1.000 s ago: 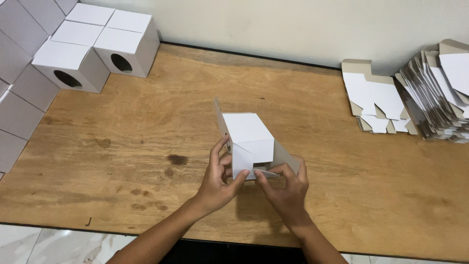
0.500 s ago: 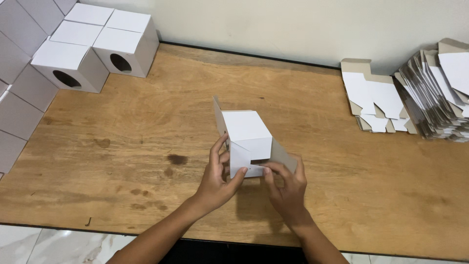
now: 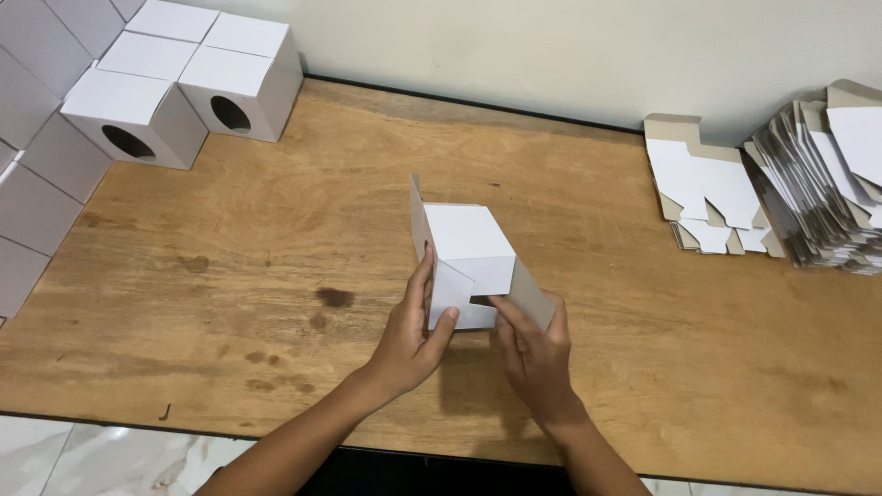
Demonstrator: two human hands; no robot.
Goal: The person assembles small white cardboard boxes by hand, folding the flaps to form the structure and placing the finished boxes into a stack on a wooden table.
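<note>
While the white carton (image 3: 469, 248) stands on the counter (image 3: 276, 276) just ahead of both my hands, its open end faces back toward me, and that is the side everything turns on. My left hand (image 3: 413, 335) pinches the near left corner, thumb on the folded front flap and fingers up along the left wall, so that grip is closed on the carton. My right hand (image 3: 533, 354) presses fingertips against the grey-backed flap that splays out to the lower right; it touches more than it clasps (I cannot tell whether the thumb is tucked behind). The carton's longer run goes away from me, slightly tilted to the left, with a tall side flap standing up at its far left edge. Both hands sit about equally near. Bare wood lies open on every side: the finished boxes with round holes (image 3: 184, 92) are well apart at far left, the stack of flat blanks (image 3: 827, 184) well apart at far right.
</note>
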